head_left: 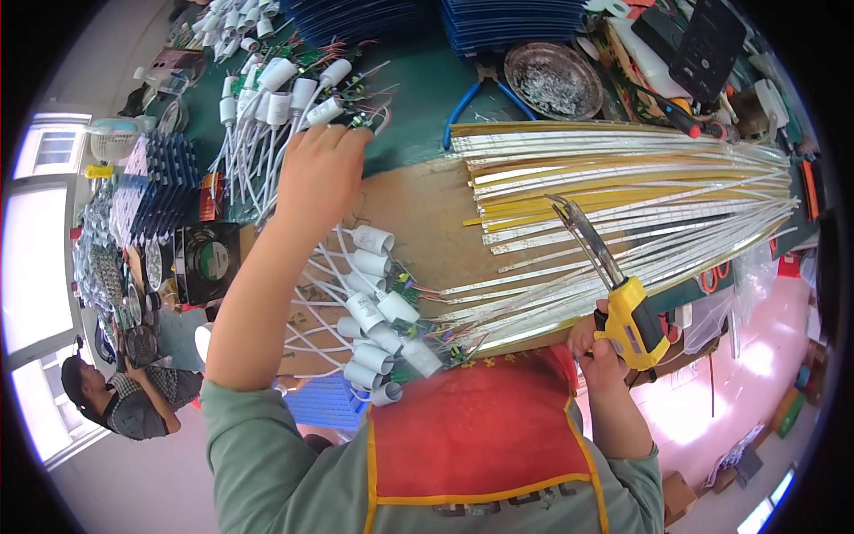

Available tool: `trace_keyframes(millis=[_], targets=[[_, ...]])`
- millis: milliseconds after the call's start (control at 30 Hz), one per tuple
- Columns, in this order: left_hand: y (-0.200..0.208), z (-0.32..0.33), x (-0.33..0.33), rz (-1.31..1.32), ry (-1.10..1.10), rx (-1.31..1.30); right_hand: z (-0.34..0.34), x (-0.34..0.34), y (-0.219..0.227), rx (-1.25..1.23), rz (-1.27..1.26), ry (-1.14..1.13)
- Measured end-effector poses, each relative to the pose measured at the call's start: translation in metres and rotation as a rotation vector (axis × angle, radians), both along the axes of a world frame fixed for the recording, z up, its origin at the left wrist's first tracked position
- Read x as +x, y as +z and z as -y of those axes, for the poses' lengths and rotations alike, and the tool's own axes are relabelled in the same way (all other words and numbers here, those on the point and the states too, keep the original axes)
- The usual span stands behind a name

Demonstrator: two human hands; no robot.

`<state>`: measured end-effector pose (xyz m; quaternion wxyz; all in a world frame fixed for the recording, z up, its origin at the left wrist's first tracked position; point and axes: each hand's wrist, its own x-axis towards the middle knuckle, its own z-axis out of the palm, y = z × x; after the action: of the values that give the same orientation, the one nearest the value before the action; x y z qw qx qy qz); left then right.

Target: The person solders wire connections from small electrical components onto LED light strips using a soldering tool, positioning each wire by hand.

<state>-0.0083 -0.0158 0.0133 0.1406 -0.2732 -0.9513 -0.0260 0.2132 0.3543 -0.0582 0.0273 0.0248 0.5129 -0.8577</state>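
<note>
Worker (258, 454) in a red apron (471, 436) grips a yellow-and-black gun-shaped tool (642, 325) in the right hand (601, 349), fingers closed on its handle, its slim metal nose angled up and left over a fan of white and yellow strips (623, 173). Well apart from that grip, the left hand (322, 165) bends over the near edge of a pile of white cylinders (277, 105) trailing white cables and green circuit boards; its fingertips are hidden, and whether they pinch a part cannot be told. Between the two hands and closer to the body lies a second cluster of white cylinders (365, 311), thin wires near the strip ends. Beyond the tool's tip, blue-handled pliers (456, 118) rest near a round dish (594, 84) of grey bits, with blue stacks (511, 27) farther out. Left of the left hand sits a black reel (213, 261) with a green centre; well past it, at far left, is a second person (138, 400) in a dark cap
</note>
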Motion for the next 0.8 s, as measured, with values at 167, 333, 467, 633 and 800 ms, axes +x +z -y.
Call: trace_keyframes(millis=[167, 333, 467, 633, 800], targets=[[0.025, -0.026, 0.048, 0.386, -0.207, -0.098, 0.001, -0.003, 0.002, -0.021, 0.017, 0.021], [0.025, -0.050, 0.067, 0.499, -0.311, 0.057, 0.001, -0.006, 0.006, 0.037, -0.009, 0.019], [0.018, -0.062, 0.066, 0.477, -0.306, -0.014, 0.002, -0.007, 0.007, 0.039, -0.013, 0.019], [0.005, -0.071, 0.071, 0.503, -0.227, -0.097, 0.003, -0.004, 0.009, 0.034, 0.017, 0.025], [0.002, -0.073, 0.069, 0.481, -0.259, 0.058, 0.002, -0.003, 0.010, 0.038, 0.028, 0.033]])
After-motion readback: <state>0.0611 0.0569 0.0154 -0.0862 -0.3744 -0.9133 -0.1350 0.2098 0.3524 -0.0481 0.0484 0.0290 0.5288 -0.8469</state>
